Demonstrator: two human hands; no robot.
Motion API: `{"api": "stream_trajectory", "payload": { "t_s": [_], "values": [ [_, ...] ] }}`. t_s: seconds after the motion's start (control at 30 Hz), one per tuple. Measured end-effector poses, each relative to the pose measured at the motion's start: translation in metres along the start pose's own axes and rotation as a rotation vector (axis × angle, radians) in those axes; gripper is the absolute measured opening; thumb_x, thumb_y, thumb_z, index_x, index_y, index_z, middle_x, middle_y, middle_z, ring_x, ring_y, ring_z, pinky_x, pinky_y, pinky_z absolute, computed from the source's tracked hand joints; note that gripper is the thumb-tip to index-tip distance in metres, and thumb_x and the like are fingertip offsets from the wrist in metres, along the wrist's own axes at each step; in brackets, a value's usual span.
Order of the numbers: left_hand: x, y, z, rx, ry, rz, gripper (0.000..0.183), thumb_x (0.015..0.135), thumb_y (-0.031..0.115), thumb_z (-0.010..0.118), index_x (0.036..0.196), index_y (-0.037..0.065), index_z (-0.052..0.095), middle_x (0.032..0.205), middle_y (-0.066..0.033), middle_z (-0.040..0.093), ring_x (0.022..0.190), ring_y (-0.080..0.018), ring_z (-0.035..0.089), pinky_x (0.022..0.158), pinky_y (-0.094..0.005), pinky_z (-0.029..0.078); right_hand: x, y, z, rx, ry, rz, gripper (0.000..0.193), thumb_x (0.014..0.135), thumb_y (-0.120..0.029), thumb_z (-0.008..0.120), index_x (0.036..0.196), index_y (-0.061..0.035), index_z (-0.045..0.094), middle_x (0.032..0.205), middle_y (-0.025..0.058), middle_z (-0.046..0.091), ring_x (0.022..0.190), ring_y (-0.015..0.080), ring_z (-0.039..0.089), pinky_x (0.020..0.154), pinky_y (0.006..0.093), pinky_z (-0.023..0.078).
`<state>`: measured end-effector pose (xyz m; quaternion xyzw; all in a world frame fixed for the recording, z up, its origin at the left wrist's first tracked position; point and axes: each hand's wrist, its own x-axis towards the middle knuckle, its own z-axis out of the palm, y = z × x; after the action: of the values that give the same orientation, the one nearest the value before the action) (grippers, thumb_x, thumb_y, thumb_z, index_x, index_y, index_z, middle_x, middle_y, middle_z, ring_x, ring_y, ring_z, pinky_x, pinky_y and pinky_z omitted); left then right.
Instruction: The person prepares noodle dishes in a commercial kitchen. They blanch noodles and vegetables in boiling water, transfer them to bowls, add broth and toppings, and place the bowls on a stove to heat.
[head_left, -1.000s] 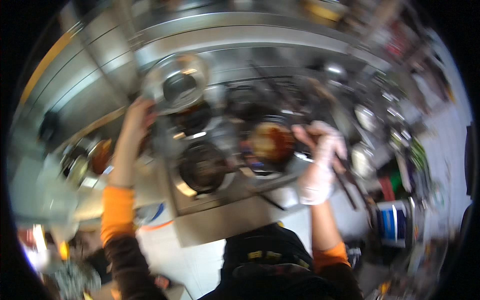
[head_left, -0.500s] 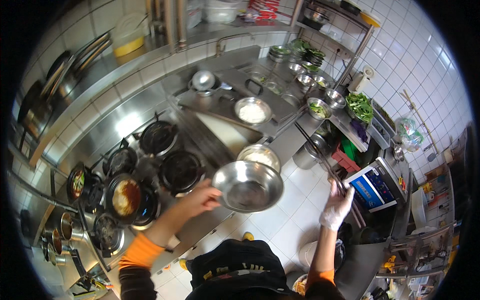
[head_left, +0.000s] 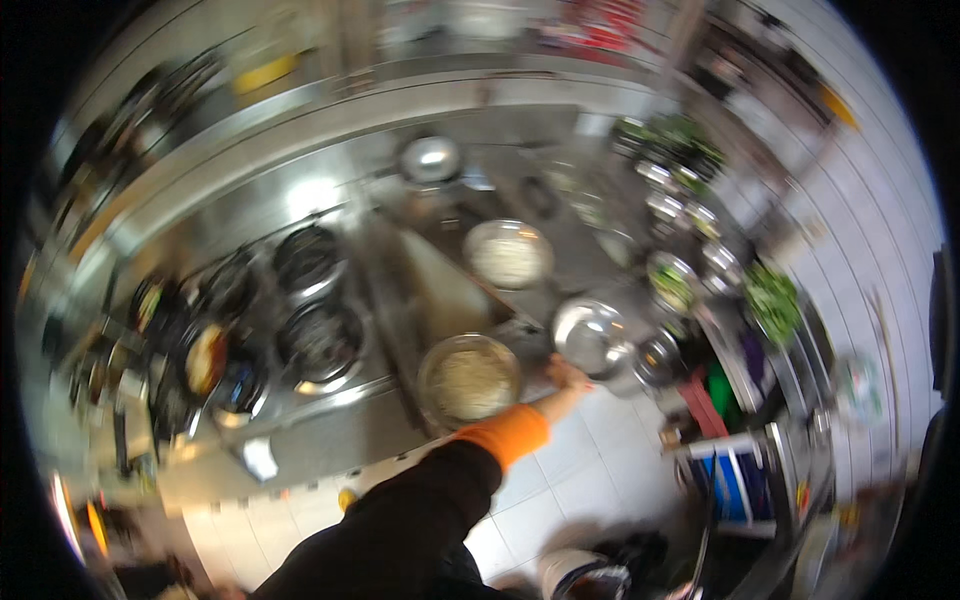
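Observation:
My left arm reaches across to the right, and my left hand [head_left: 572, 376] is closed on the near rim of a shiny steel bowl [head_left: 590, 340]. No food shows in this bowl; blur hides whether it touches the counter. To its left are a steel bowl of pale food [head_left: 470, 382] and, farther back, another bowl of pale food [head_left: 508, 256]. Only a blurred sliver of my right hand [head_left: 684, 592] shows at the lower edge, with long dark chopsticks [head_left: 708, 535] rising from it.
Burners and pans line the left, among them a pan with browned food [head_left: 206, 358] and a black burner [head_left: 318, 345]. Several small steel bowls and leafy greens [head_left: 772, 305] stand at the right. A bin [head_left: 580, 575] is on the tiled floor near me.
My left hand has carried the steel bowl rightward and away from me, past the bowls of pale food. My right hand has dropped to the lower edge. The view has shifted and blurred.

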<state>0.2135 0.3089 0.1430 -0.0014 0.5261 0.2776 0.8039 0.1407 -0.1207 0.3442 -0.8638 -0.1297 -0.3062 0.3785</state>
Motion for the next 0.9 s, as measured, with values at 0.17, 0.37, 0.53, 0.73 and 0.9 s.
{"api": "stream_trajectory", "payload": {
  "t_s": [0.17, 0.37, 0.53, 0.73, 0.9],
  "values": [
    [-0.021, -0.025, -0.034, 0.955, -0.196, 0.59, 0.047, 0.091, 0.043, 0.036, 0.104, 0.0, 0.05, 0.081, -0.0136, 0.06, 0.056, -0.0262, 0.06, 0.057, -0.0398, 0.05, 0.022, -0.017, 0.057, 1.384, -0.265, 0.662, 0.021, 0.087, -0.016, 0.055, 0.102, -0.0015, 0.057, 0.1, 0.0065, 0.061, 0.101, 0.0199, 0.053, 0.095, 0.0321, 0.039],
    [-0.066, -0.054, -0.285, 1.481, -1.17, 1.657, 0.029, 0.077, 0.031, 0.055, 0.065, 0.005, 0.057, 0.066, -0.0108, 0.059, 0.064, -0.0239, 0.06, 0.055, -0.0418, 0.045, 0.046, -0.104, 0.144, 1.511, -0.86, 0.56, 0.022, 0.091, -0.012, 0.045, 0.107, 0.0016, 0.052, 0.11, 0.0086, 0.056, 0.101, 0.0172, 0.052, 0.089, 0.0263, 0.043],
    [-0.099, -0.007, -0.585, 0.118, 0.254, -0.207, 0.029, 0.083, 0.027, 0.049, 0.095, 0.001, 0.054, 0.083, -0.0195, 0.059, 0.072, -0.0334, 0.059, 0.064, -0.0428, 0.051, 0.021, -0.15, 0.189, 0.499, -0.474, -0.396, 0.031, 0.088, -0.019, 0.054, 0.111, -0.0032, 0.042, 0.091, 0.0093, 0.059, 0.076, 0.0212, 0.057, 0.074, 0.028, 0.047],
    [-0.107, 0.072, -0.722, -1.22, 0.487, 0.179, 0.056, 0.091, 0.051, 0.031, 0.108, 0.0, 0.048, 0.091, -0.0196, 0.059, 0.08, -0.0356, 0.059, 0.076, -0.0446, 0.051, 0.024, -0.177, 0.197, -0.087, -0.473, -1.058, 0.023, 0.091, -0.013, 0.046, 0.109, 0.0004, 0.049, 0.108, 0.0077, 0.056, 0.098, 0.0169, 0.053, 0.087, 0.027, 0.043],
    [-0.111, 0.098, -0.761, -1.572, 0.329, 0.226, 0.037, 0.088, 0.036, 0.044, 0.107, 0.006, 0.054, 0.102, -0.0117, 0.059, 0.09, -0.0272, 0.057, 0.083, -0.0439, 0.048, 0.044, -0.189, 0.172, -2.425, 1.266, -1.989, 0.022, 0.091, -0.01, 0.046, 0.107, 0.0014, 0.053, 0.107, 0.0107, 0.058, 0.102, 0.0171, 0.053, 0.092, 0.027, 0.042]
  ]
}}
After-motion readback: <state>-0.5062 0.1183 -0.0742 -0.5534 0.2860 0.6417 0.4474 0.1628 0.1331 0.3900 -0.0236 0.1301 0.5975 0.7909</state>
